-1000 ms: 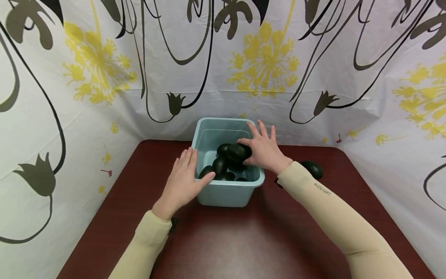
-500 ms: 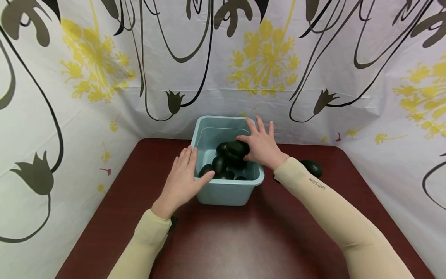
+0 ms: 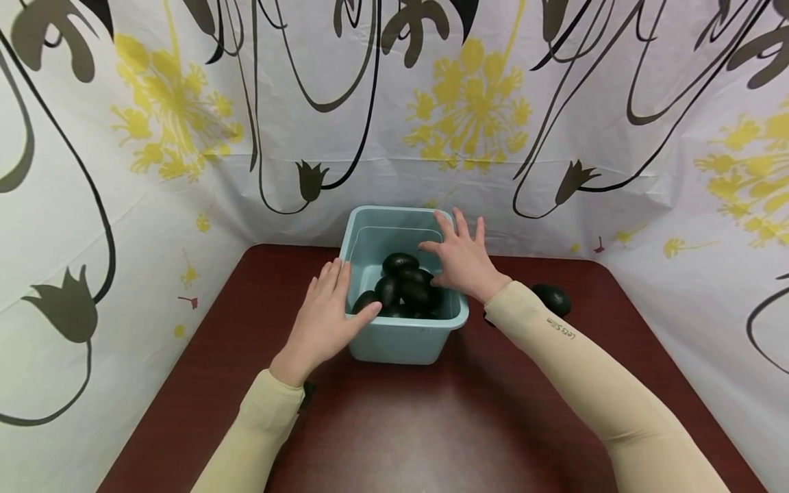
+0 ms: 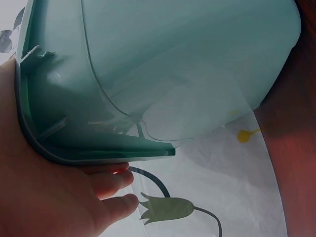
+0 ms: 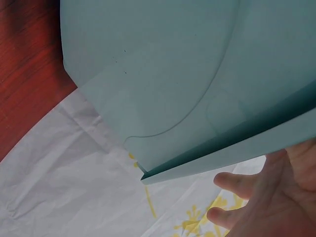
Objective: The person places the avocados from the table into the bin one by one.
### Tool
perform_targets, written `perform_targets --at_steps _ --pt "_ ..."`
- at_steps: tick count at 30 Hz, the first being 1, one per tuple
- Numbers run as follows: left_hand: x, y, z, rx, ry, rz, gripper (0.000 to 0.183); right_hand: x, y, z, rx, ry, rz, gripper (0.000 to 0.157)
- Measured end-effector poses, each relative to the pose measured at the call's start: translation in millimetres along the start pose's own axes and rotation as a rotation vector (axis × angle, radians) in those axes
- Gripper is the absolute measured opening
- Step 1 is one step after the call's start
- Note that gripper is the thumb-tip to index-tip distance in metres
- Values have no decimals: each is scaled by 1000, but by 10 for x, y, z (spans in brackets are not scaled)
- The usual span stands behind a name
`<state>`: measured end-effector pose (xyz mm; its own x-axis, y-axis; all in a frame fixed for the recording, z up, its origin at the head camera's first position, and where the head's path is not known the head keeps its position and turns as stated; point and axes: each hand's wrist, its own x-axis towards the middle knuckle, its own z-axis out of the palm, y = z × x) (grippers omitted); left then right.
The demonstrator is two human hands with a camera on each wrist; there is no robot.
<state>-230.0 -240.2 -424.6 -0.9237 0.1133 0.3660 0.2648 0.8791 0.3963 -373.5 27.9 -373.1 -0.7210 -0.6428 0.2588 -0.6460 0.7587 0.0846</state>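
Observation:
A pale blue plastic bin (image 3: 397, 342) stands on the table with several dark green avocados (image 3: 401, 263) heaped inside. My left hand (image 3: 323, 322) rests along its left rim, fingers straight and thumb over the front corner. Over the right rim my right hand (image 3: 465, 263) spreads its fingers, holding nothing, with the thumb close to the heap. In the left wrist view the left fingers (image 4: 116, 207) lie just under the bin's rim. The right wrist view has the right fingers (image 5: 237, 185) spread past the rim.
A single avocado (image 3: 551, 299) lies on the dark red wooden table (image 3: 394, 431), right of the bin and beside the right sleeve. A white cloth (image 3: 382, 150) with grey and yellow flower prints hangs behind the table and along both sides.
My right hand has let go of an avocado, which has dropped from its fingers onto the heap in the bin. The left hand has stayed at the left rim.

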Motion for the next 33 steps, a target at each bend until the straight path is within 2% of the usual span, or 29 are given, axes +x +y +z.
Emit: perform_targets --at_steps 10,18,33 --pt "-2 4 -10 4 0 2 106 -10 3 15 -21 16 17 75" --pt "-7 2 -9 2 -1 -1 105 -21 17 -18 -39 59 -9 75" --pt "-12 16 -14 1 -16 -10 105 -148 55 -251 -69 176 -33 72"
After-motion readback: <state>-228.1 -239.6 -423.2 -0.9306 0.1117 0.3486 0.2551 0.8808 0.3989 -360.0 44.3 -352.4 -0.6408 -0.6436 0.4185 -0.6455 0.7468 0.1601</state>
